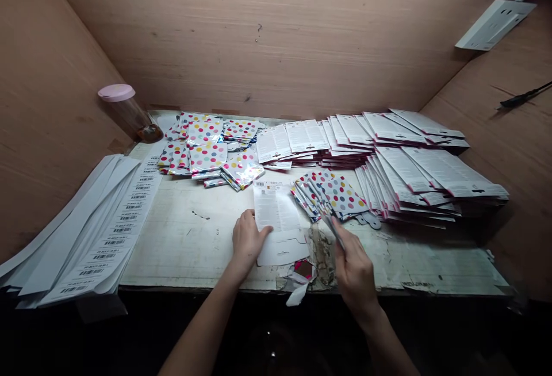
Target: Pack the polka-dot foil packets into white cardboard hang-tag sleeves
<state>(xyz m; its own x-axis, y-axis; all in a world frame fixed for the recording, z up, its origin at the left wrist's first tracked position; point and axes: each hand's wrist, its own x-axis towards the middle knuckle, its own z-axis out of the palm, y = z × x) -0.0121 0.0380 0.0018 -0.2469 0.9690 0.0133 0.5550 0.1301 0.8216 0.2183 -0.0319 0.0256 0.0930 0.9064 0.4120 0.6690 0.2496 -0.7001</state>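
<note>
A white printed card (278,215) with small text and a barcode lies before me near the table's front edge. My left hand (248,244) is closed at its left edge, thumb on top and the other fingers partly hidden. To the right of the card, my right hand (356,267) pinches a thin, greyish, narrow item (335,229) that points up and left; its kind is unclear. Just beyond that hand lie polka-dot packets (340,192), some overlapping on their left side. Grey rounded pieces (370,219) stick out beside them.
Polka-dot packets (207,154) are piled at the back left. Stacked white printed packs (409,175) fill the right and back. Barcode label sheets (112,238) hang over the left front edge. A pink-lidded bottle (129,111) stands in the corner. Wooden walls (259,48) enclose the table.
</note>
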